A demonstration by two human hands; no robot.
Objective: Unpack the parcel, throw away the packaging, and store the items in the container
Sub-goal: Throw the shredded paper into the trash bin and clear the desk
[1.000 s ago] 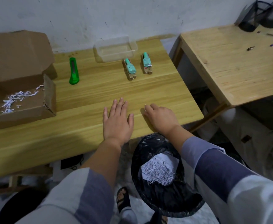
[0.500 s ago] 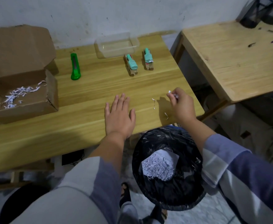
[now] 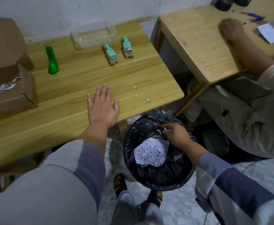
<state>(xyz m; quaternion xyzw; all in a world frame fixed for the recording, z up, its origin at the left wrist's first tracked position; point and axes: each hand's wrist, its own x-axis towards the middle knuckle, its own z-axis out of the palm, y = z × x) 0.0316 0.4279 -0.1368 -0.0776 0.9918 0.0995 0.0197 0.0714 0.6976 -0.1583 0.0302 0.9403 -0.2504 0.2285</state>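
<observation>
Left hand (image 3: 103, 106): lay flat on the table (image 3: 77, 82), fingers straight, grasping nothing. Right hand (image 3: 176, 135): over the black-lined bin (image 3: 155, 151), fingers pinching paper shreds (image 3: 167, 130). Cardboard box (image 3: 8, 75): open, far left, shreds inside. Clear container (image 3: 92, 34): far edge of table. Two staplers (image 3: 117, 49): just near of the container. Green cutter (image 3: 52, 60): left of the staplers. Loose shreds (image 3: 141, 95): near right corner of the table.

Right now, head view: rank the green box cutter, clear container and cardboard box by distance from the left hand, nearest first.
From the left hand, flat on the table:
1. Green box cutter, up-left.
2. Cardboard box, far left.
3. Clear container, at the wall.
Box and container are close to call.
</observation>
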